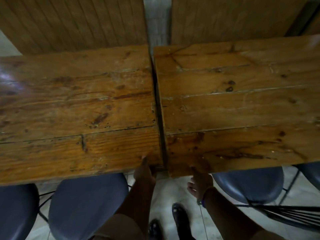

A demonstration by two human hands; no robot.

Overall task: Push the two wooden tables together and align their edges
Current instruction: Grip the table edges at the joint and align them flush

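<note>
Two worn wooden plank tables stand side by side. The left table [74,108] and the right table [239,108] are parted by a narrow dark gap that widens slightly toward me. The right table's near edge sits lower in the view than the left one's. My left hand [144,172] grips the near right corner of the left table, thumb on top. My right hand [200,181] holds the near left corner of the right table, thumb on top, fingers curled below.
Blue chair seats are tucked under the near edges: one [88,203] at left, another [17,212] at far left, one [249,184] at right. My shoes [180,220] stand on pale tiled floor. Wooden slatted panels [74,21] rise behind the tables.
</note>
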